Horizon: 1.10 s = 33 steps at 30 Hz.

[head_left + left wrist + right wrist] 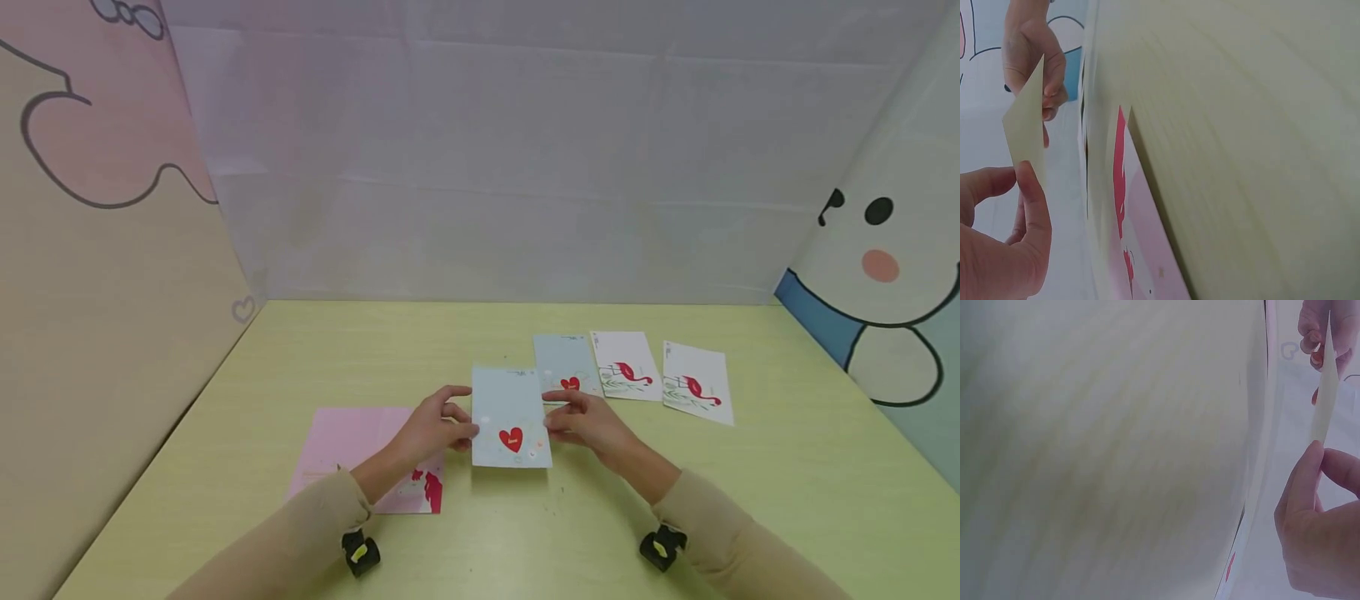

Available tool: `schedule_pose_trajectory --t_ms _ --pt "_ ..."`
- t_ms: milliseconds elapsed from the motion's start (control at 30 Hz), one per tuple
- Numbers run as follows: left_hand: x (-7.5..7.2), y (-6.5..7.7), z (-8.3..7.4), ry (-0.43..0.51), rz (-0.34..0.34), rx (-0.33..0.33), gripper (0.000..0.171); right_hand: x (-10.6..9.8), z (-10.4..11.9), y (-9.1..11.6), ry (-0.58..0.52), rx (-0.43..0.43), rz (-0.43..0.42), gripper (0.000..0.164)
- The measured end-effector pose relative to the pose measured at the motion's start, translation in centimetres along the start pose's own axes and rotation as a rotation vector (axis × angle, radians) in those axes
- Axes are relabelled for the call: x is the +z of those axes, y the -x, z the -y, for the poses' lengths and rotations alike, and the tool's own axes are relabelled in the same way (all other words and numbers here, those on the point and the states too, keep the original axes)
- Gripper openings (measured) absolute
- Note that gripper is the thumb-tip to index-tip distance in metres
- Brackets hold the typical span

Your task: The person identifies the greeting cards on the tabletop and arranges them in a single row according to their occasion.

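A light blue card (504, 408) with a red heart near its bottom is held up above the table between both hands. My left hand (433, 425) pinches its left edge between thumb and fingers, and my right hand (588, 423) pinches the right edge. From the left wrist view the card's plain pale back (1027, 122) shows, tilted, with the left hand (1007, 240) at its near edge. In the right wrist view the card (1327, 394) is seen nearly edge-on, gripped by the right hand (1319, 519).
A pink card (348, 429) lies at the left, partly under the left forearm. Behind the right hand lies another blue heart card (558, 354), beside two white flamingo cards (626, 358), all flat on the yellow-green table (795, 467). Printed cloth screens (510, 167) stand around.
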<state>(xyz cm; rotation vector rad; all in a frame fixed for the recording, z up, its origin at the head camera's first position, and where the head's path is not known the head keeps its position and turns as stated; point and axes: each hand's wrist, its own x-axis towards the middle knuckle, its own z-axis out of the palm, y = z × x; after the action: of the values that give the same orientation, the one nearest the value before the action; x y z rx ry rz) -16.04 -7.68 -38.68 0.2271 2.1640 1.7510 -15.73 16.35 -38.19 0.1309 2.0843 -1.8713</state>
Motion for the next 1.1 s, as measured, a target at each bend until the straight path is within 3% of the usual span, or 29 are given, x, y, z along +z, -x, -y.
schedule_pose_trajectory --t_ms 533,1100 --pt "0.1 1.5 0.8 -0.187 0.036 -0.003 0.058 0.5 -0.9 1.2 0.053 -0.029 0.089 0.043" --pt "0.1 2.0 1.3 -0.261 0.068 -0.041 0.057 1.0 -1.4 1.3 0.159 -0.005 0.094 0.040"
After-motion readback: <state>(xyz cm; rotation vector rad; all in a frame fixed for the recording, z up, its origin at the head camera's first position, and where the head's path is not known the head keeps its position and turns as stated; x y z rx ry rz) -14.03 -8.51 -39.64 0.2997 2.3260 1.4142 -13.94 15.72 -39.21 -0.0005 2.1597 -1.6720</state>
